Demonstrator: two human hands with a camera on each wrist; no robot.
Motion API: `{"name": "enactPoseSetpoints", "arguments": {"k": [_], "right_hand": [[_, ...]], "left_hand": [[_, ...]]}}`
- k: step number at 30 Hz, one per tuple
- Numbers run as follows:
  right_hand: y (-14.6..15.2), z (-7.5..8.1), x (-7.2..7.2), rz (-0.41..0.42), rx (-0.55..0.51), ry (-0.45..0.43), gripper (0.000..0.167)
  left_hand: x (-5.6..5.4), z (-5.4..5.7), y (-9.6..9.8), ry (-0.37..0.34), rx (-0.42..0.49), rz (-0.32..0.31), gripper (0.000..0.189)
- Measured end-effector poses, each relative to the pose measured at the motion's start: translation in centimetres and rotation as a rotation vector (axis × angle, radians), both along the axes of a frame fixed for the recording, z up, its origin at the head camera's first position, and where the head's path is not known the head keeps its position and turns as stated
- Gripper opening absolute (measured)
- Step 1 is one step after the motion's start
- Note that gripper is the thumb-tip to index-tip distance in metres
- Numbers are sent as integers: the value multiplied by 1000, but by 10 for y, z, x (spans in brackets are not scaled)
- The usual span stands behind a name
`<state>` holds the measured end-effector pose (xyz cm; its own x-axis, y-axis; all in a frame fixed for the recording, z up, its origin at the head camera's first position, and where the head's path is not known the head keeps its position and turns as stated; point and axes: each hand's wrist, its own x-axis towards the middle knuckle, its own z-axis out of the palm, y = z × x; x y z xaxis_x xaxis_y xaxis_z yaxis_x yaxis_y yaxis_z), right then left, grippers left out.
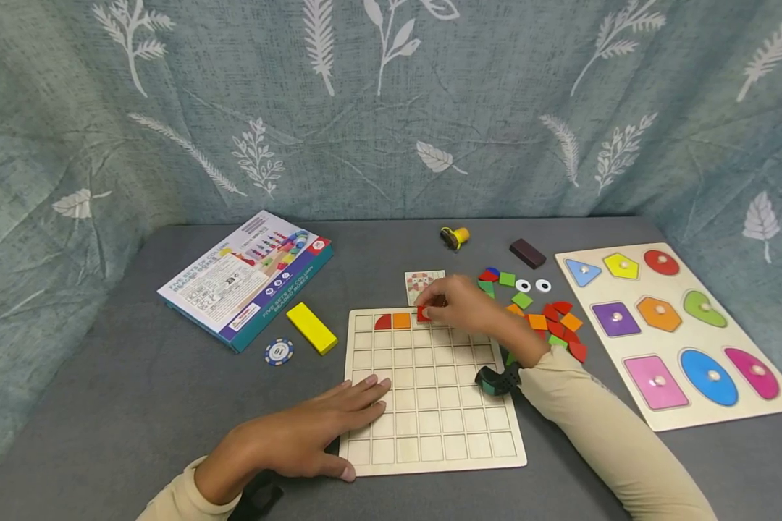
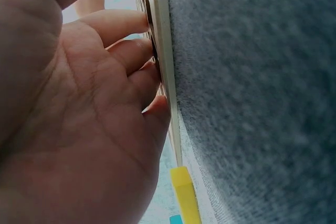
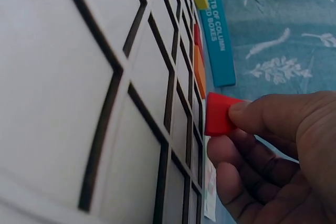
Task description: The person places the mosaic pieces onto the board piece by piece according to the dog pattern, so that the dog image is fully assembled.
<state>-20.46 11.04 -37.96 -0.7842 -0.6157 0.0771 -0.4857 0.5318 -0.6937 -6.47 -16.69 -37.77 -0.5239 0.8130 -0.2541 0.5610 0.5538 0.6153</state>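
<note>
Left hand [image 1: 308, 428], lower left, grip outspread, empty, on board [image 1: 428, 422]; right hand [image 1: 464, 305], centre, pinching red piece [image 3: 217, 116], which a tilted pinch could seat crooked.

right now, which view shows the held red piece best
Right wrist view: the red piece appears large in the right hand. The head view shows it small, partly covered; the left wrist, not at all.

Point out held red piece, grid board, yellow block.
Held red piece [image 3: 218, 115], right wrist view: exposed face.
Grid board [image 1: 428, 399], head view: bare square near middle.
Yellow block [image 1: 311, 328], head view: top face.
</note>
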Motion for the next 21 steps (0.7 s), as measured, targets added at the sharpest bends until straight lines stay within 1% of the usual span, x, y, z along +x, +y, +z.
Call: {"name": "enactPoseSetpoints", "arguments": {"k": [5,12,21], "right_hand": [[-3,-1,0,-3,28,-13,15],[-8,-1,1,-14,55,-21,15],[-14,-1,2,-45,77,-12,15]], "left_hand": [[-1,0,1,-13,-18,12,82],[0,-2,0,-37,-2,22,82],[-1,-3,0,-16,21,13,82]]}}
